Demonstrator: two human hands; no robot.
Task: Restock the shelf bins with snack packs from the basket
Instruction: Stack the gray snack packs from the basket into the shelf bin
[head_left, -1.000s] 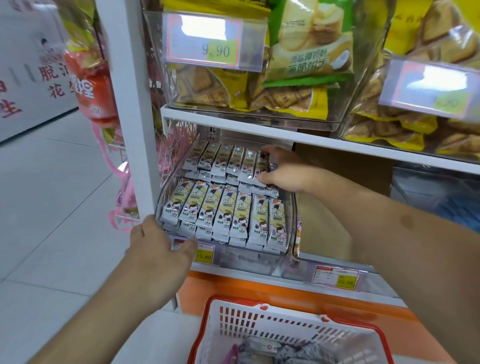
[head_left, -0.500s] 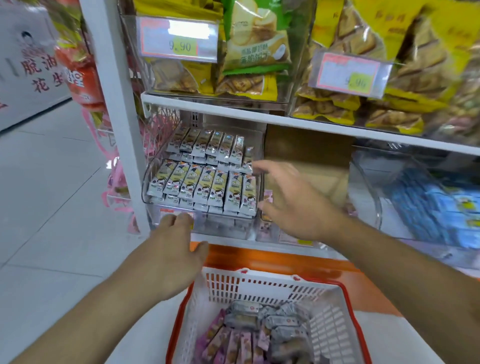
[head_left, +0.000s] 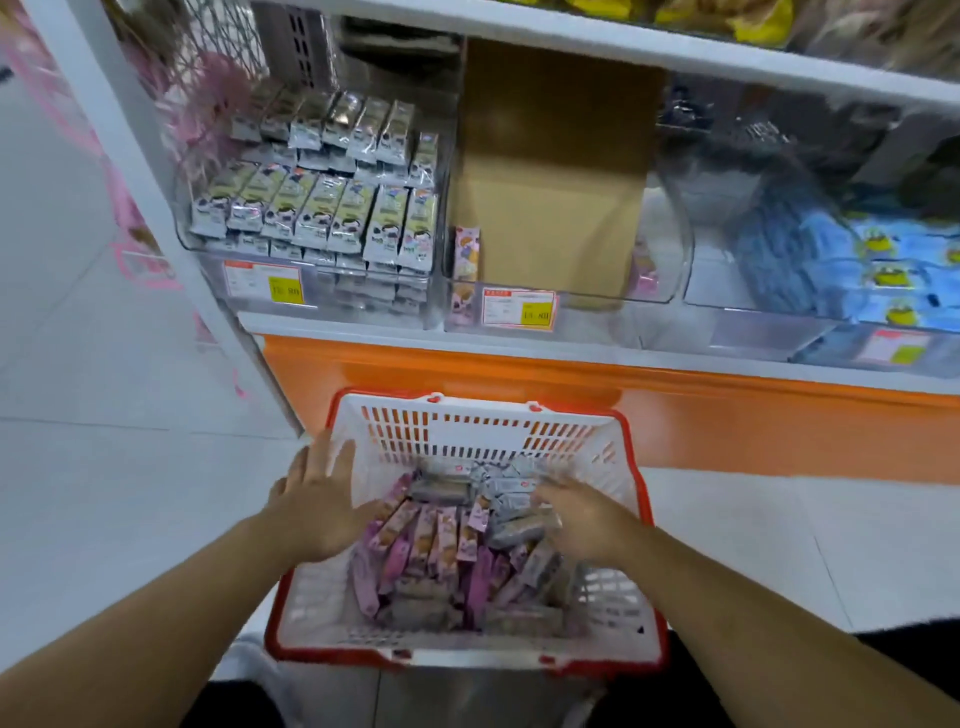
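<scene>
The white shelf (head_left: 519, 340) with its orange base panel (head_left: 675, 410) runs across the upper part of the view and carries three clear bins side by side. The left bin (head_left: 218, 249) is packed with two tidy rows of green-and-silver snack packs (head_left: 317, 208). The middle bin (head_left: 670, 270) holds a brown cardboard box (head_left: 550, 171) standing upright, with a pink pack (head_left: 466, 254) wedged just beside its left face. The right bin (head_left: 753, 317) contains blue packs (head_left: 893, 260); that area is blurred. Yellow price tags (head_left: 537, 314) sit on the bin fronts.

Below the shelf, on the floor, stands a white basket with a red rim (head_left: 467, 654). It holds a loose heap of packs: pink ones (head_left: 431, 540) towards the left and middle, grey ones (head_left: 514, 499) towards the right and back.

Both hands are down at the basket, well apart from each other. The left hand (head_left: 317, 509) is spread flat, fingers straight, over the basket's left wall, gripping nothing. The right hand (head_left: 576, 514) rests on the grey packs with fingers extended; motion blur prevents telling whether it grips a pack.
</scene>
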